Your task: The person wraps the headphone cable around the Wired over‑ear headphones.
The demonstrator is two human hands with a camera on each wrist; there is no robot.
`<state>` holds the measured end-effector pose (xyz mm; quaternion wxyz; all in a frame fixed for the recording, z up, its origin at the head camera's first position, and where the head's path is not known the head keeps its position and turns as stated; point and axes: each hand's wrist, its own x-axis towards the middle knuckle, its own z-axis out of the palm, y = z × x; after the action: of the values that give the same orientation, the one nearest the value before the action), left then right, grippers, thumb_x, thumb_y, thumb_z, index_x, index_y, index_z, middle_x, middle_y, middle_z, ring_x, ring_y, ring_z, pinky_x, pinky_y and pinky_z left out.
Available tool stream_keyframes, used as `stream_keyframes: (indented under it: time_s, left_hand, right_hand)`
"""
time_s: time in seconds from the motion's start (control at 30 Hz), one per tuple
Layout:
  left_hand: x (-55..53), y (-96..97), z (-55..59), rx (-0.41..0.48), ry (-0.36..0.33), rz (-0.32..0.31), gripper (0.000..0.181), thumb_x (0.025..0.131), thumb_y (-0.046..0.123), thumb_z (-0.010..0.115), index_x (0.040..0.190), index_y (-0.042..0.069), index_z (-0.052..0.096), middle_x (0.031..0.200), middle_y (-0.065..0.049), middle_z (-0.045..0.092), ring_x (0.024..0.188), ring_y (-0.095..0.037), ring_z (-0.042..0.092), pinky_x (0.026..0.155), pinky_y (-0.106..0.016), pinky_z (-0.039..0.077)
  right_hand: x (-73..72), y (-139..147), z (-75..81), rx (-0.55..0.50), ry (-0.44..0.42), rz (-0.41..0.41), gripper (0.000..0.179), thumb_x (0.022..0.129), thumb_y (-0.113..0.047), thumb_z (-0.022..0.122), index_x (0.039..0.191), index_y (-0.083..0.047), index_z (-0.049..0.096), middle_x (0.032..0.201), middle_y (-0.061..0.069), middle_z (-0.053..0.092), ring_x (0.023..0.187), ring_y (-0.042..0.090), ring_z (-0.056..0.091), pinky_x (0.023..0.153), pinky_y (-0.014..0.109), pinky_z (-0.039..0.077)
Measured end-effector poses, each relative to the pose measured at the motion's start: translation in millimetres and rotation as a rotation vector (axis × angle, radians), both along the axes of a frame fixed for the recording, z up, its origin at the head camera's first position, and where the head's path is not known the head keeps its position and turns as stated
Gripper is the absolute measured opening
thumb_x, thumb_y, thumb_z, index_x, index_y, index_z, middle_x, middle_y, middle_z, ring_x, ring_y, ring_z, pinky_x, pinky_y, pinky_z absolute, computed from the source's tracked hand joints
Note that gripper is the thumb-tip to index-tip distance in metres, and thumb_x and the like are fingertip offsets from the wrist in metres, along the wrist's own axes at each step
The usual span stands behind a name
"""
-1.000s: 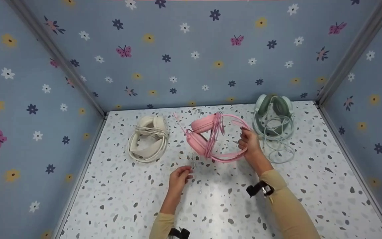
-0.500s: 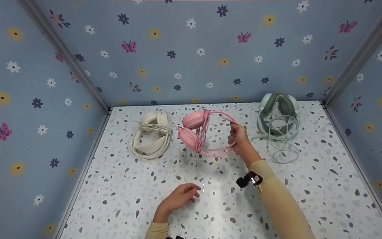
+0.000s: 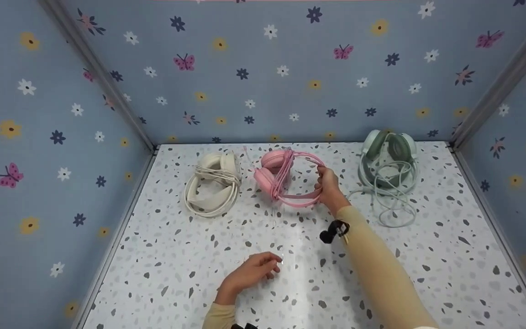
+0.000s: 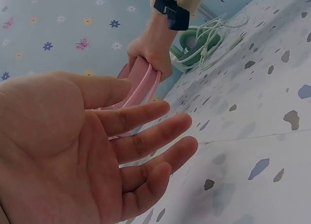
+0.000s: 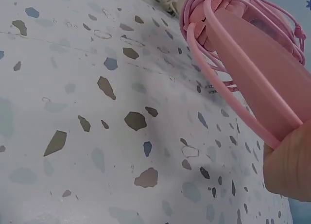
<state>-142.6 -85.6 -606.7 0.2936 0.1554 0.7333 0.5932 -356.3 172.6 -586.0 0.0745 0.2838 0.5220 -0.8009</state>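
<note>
Pink headphones (image 3: 267, 179) with their cable wound round the ear cups are at the back middle of the table in the head view. My right hand (image 3: 328, 185) grips them by the headband, the ear cups pointing left. In the right wrist view the pink headband (image 5: 257, 63) runs up from the hand, and two thin plug ends hang under the cups. My left hand (image 3: 253, 273) is nearer the front, palm turned inward and fingers loosely bent. It holds nothing, as the left wrist view (image 4: 97, 146) also shows of that palm.
White headphones (image 3: 199, 198) with a wrapped cable lie to the left. Green headphones (image 3: 368, 176) with a loosely coiled cable lie at the back right. Blue flowered walls (image 3: 263, 59) close in the speckled table (image 3: 190, 274) at the back and sides.
The pink headphones have been lowered toward the back of the table in my right hand, also shifting a little left at first. My left hand has drawn back toward the front, away from them.
</note>
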Motion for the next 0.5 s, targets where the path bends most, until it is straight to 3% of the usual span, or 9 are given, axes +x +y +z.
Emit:
stream_keyframes:
  time_s: [0.13, 0.27, 0.5]
  left_hand:
    - [0.7, 4.6, 0.8, -0.021, 0.011, -0.001, 0.034, 0.105, 0.021, 0.046, 0.122, -0.006, 0.057, 0.1, -0.017, 0.064, 0.091, -0.042, 0.061, 0.082, -0.047, 0.05]
    - [3.3, 9.2, -1.6, -0.03, -0.011, 0.009, 0.033, 0.105, 0.021, 0.045, 0.122, -0.005, 0.058, 0.1, -0.016, 0.064, 0.091, -0.041, 0.062, 0.084, -0.051, 0.049]
    - [5.3, 11.3, -1.4, -0.041, -0.025, -0.003, 0.032, 0.105, 0.021, 0.044, 0.122, -0.003, 0.058, 0.102, -0.018, 0.064, 0.092, -0.041, 0.062, 0.083, -0.053, 0.048]
  right_hand:
    - [-11.5, 1, -8.0, -0.001, -0.032, -0.04, 0.017, 0.098, -0.027, 0.049, 0.091, -0.011, 0.052, 0.073, 0.0, 0.032, 0.056, 0.015, 0.028, 0.053, 0.028, 0.029]
    - [-18.5, 2, -15.2, -0.026, -0.043, -0.063, 0.018, 0.098, -0.027, 0.05, 0.091, -0.011, 0.05, 0.071, -0.001, 0.033, 0.056, 0.014, 0.029, 0.052, 0.028, 0.029]
    - [-25.7, -3, -27.5, -0.08, -0.021, -0.123, 0.027, 0.098, -0.024, 0.047, 0.112, -0.002, 0.052, 0.07, -0.001, 0.033, 0.055, 0.013, 0.027, 0.051, 0.027, 0.028]
